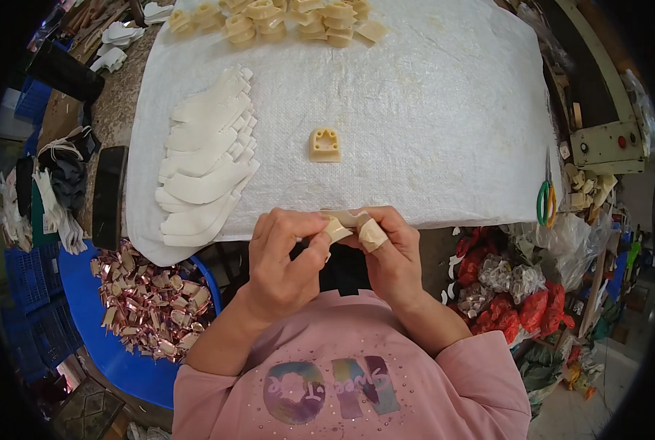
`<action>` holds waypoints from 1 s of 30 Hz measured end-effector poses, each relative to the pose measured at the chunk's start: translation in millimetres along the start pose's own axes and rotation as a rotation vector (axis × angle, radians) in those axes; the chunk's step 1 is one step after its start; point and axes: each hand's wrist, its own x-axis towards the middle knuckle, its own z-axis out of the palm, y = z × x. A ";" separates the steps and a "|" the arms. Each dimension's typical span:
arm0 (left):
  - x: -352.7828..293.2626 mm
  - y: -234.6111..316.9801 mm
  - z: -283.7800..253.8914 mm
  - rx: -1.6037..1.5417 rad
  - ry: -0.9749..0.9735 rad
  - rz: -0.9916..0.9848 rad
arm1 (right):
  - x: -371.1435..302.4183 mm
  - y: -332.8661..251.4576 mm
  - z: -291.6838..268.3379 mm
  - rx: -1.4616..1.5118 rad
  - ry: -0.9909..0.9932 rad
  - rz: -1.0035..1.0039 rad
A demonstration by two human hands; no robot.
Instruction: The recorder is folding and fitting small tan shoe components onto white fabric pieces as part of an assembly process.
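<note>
Both hands meet just off the near edge of the table: left hand (287, 260) and right hand (390, 253) pinched shut on one small cream piece (346, 224), w/ taped fingertips (372, 236) pressing it. Looks like early-to-mid work, imo: one finished-looking cream block (325, 144) sits alone mid-cloth, a heap of similar blocks (291, 18) at the far edge, while the fanned row of white cut shapes (206, 158) on the white cloth (430, 110) seems untouched. Green scissors (546, 198) lie well apart, right side.
</note>
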 end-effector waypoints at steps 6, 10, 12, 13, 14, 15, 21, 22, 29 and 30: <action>5.3 8.5 4.9 0.179 -0.021 -0.009 | 3.1 -9.9 4.8 -0.325 -0.064 -0.032; -0.1 4.3 0.8 0.100 -0.085 -0.172 | 16.1 -18.4 -7.8 -0.562 -0.155 0.078; -1.0 4.9 -2.8 -0.010 -0.080 -0.256 | 24.3 -11.3 -24.3 -0.373 -0.289 -0.024; -2.1 3.6 -3.7 -0.180 -0.040 -0.339 | 28.1 -17.5 -18.0 -0.179 -0.234 0.025; -3.6 2.4 -4.6 -0.352 0.002 -0.423 | 35.5 -14.0 -28.1 -0.194 -0.311 0.064; -6.5 2.4 -6.0 -0.467 -0.037 -0.477 | 40.2 -14.3 -31.8 -0.156 -0.388 0.161; 1.3 -1.6 -5.5 -0.388 -0.117 -0.130 | 46.4 -18.6 -24.2 -0.040 -0.477 0.283; 1.2 -2.2 -4.5 -0.392 -0.119 -0.129 | 47.1 -19.0 -23.0 -0.068 -0.455 0.315; -6.3 -0.5 -0.3 -0.403 -0.055 -0.405 | 43.3 -0.8 -14.0 -0.290 -0.253 0.119; -6.2 1.2 1.7 -0.488 0.018 -0.502 | 41.7 0.0 -12.4 -0.289 -0.255 0.118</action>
